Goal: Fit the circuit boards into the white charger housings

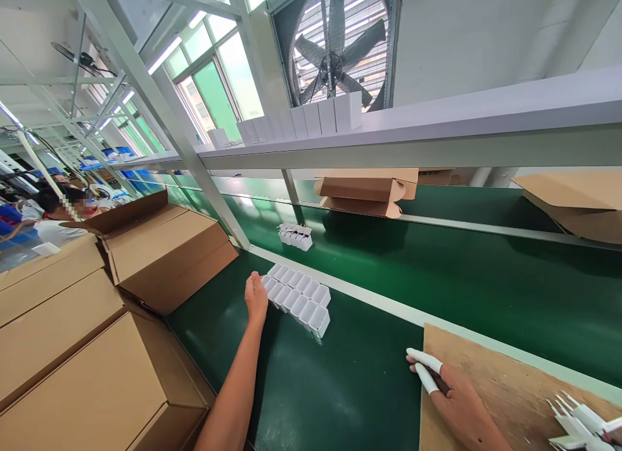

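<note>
Two side-by-side rows of small white open-topped boxes [296, 292] stand on the green work surface. My left hand [256, 297] is against their left end, touching it with the fingers extended and not wrapped round a box; part of the fingers is hidden. My right hand [444, 386] is over the left edge of a wooden board [490, 380]. White finger covers sit on its thumb and index finger, which are slightly apart with nothing visible between them. Several white parts with thin prongs [576, 418] lie on the board, right of this hand.
Large cardboard cartons [87, 386] line the left side. Across a pale divider strip [379, 302], a smaller group of white boxes [295, 236] stands on the green belt [461, 263]. Open cardboard boxes [364, 192] sit farther back, below a shelf [437, 127]. A person [61, 218] is at far left.
</note>
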Motion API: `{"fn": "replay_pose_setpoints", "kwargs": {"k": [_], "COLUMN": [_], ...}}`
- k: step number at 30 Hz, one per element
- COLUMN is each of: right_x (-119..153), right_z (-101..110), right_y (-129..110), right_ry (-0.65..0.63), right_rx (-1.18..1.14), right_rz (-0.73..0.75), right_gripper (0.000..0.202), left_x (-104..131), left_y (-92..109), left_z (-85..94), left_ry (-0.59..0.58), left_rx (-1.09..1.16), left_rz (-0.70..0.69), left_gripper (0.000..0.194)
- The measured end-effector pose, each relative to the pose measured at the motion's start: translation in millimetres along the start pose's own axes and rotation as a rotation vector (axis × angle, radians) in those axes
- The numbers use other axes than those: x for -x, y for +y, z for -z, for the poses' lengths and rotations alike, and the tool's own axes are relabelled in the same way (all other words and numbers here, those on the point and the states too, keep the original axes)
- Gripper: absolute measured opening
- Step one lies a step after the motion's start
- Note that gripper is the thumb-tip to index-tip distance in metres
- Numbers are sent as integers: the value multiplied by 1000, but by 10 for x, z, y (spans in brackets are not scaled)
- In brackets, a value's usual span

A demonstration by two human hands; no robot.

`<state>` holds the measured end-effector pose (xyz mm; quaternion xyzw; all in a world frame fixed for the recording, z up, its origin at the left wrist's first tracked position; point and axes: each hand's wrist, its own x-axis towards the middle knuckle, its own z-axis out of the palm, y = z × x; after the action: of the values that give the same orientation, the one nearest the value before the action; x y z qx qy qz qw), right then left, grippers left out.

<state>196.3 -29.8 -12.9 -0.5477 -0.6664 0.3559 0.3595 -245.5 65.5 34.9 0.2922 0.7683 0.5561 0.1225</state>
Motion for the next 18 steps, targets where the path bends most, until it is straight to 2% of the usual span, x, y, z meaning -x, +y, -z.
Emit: {"fn": "replay_pose_setpoints", "kwargs": {"k": [5,11,18], "right_x": [4,-2,9], "right_z": [-45,-103,-117], "right_y": [105,269,267], "right_ry": [18,8,14], "right_rx": [33,15,3], "right_rz": [6,32,10], "right_gripper": [33,39,39], "left_x": [-123,-218,-229], "left_y": [79,178,257], "left_z": [35,-29,-7], "left_ry": [-74,-124,-141], "left_rx": [-19,-77,-164], "left_rz": [-19,-46,-122], "left_gripper": [56,60,58]}}
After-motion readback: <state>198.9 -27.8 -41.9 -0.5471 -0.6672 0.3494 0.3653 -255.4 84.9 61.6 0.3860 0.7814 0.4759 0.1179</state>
